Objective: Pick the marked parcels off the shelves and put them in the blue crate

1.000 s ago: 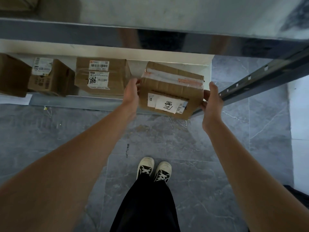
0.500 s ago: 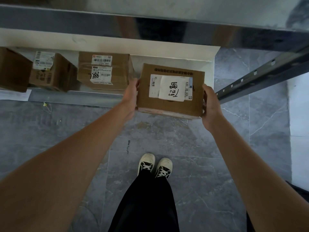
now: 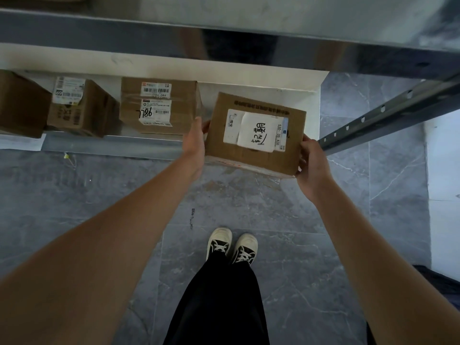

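Parcel in your hands: a brown cardboard parcel [image 3: 254, 135] is held out in front of you, above the grey floor and just in front of the low shelf's front edge. Its broad face is turned up toward you, tilted slightly, lower on the right.
Label on it: a white shipping label [image 3: 256, 131] with a smaller white slip stuck over it; the slip bears black handwritten characters that read sideways from where you stand.
Your left hand [image 3: 194, 143]: pressed flat against the parcel's left side, thumb along the top edge; the fingers run behind the box and are mostly hidden.
Your right hand [image 3: 311, 165]: it grips the parcel's near right corner, thumb on top, fingers curled under the edge.
Low shelf [image 3: 112, 145]: a metal shelf close to the floor, straight ahead, with a white back panel behind it.
Neighbouring box [image 3: 159, 105]: it sits on the shelf just left of your left hand, carries barcode labels and the handwritten number 786, upside down to you.
Further left: a smaller carton [image 3: 79, 105] with a label on top, then a plain box [image 3: 20, 105] cut off by the picture's edge.
Upper shelf [image 3: 224, 28]: a steel shelf edge runs across the top of the view.
Shelf rail [image 3: 388, 110]: a slotted metal rail slants away to your right.
Your feet [image 3: 231, 245]: light sneakers with dark laces on the grey marbled floor [image 3: 99, 190], directly below the parcel.
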Motion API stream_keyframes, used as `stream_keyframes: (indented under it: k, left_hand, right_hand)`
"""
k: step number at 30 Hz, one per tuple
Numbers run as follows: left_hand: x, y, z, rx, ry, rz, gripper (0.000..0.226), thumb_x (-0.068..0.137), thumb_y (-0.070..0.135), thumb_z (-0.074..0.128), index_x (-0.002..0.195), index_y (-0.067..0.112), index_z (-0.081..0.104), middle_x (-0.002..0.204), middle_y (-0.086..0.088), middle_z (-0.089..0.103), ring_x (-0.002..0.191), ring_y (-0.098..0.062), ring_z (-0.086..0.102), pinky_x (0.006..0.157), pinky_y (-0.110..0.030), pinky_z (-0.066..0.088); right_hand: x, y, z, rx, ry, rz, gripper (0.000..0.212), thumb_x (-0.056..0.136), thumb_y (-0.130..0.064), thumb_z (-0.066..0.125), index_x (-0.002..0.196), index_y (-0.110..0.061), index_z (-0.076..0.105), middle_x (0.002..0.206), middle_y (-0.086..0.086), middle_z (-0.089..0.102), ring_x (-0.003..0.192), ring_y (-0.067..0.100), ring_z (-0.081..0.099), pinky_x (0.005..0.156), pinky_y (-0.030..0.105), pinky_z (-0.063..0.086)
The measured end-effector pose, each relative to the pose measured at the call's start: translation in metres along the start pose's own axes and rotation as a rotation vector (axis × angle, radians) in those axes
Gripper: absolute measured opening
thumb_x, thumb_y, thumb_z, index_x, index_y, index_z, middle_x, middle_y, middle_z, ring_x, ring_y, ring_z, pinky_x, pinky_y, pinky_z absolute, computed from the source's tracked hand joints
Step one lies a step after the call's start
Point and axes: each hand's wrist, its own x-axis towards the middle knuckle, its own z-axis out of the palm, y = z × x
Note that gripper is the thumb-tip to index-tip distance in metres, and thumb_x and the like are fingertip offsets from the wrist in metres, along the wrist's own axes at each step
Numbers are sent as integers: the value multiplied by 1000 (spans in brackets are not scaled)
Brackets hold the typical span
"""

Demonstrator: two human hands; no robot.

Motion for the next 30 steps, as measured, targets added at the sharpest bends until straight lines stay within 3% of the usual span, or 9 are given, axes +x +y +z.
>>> stream_keyframes:
  k: [5,8,10,16,20,24,26,28,30]
  left_hand:
    - [-20,11,7,15,24,50,41,104,30,25,106,11,62,101,-6,65,91,-17,59,85,-33,49]
    - [-45,24,9,83,-19,51,40,104,31,26,96,14,62,93,-3,66,80,-13,60,69,-25,48]
    - [-66,40,7,82,-80,36,36,102,31,31,95,18,64,87,2,66,76,-11,60,63,-24,45]
    - [-124,82,15,155,-188,104,34,91,28,61,121,13,65,115,-6,69,107,-20,63,87,-32,50]
    - [-165,80,24,41,-130,83,56,85,38,69,129,11,46,120,-9,61,111,-25,60,94,-41,50]
    - [-198,65,30,-138,-159,-6,58,93,53,50,135,15,38,126,-11,61,116,-27,59,95,-44,49]
    - [-211,58,30,-90,-200,-5,56,97,53,40,138,15,39,136,-10,55,126,-27,52,107,-50,39]
    - [-225,56,25,-82,-236,-16,50,100,50,32,125,14,57,120,-8,67,111,-22,64,95,-45,50]
    - [-237,55,17,-95,-284,-43,55,102,49,26,111,12,65,93,-4,74,84,-17,72,67,-31,58]
  right_hand:
    - [-23,7,6,116,39,-45,38,94,-21,37,123,-26,62,95,-7,71,94,14,64,66,29,54]
    - [-51,12,3,141,119,34,33,94,-42,48,124,-30,56,105,-4,69,106,21,62,86,43,53]
    - [-78,16,-6,111,144,65,48,92,-57,49,135,-36,42,110,1,64,100,24,62,81,47,54]
    - [-158,24,-44,228,89,212,64,88,-74,40,126,-25,54,111,16,64,88,34,66,60,43,57]
    - [-195,29,-59,303,58,228,71,89,-67,48,138,-17,42,127,22,58,107,43,62,81,60,56]
    - [-221,34,-67,221,43,264,68,90,-68,43,136,-18,48,125,18,62,106,36,65,77,47,58]
    - [-230,38,-68,120,53,227,58,94,-66,35,131,-25,53,124,10,64,109,28,62,89,46,51]
    - [-240,36,-63,12,84,140,48,99,-59,25,111,-33,63,110,-2,67,101,12,59,101,43,40]
    - [-250,27,-54,-55,95,64,47,101,-56,20,98,-37,63,95,-12,64,89,1,53,93,37,34]
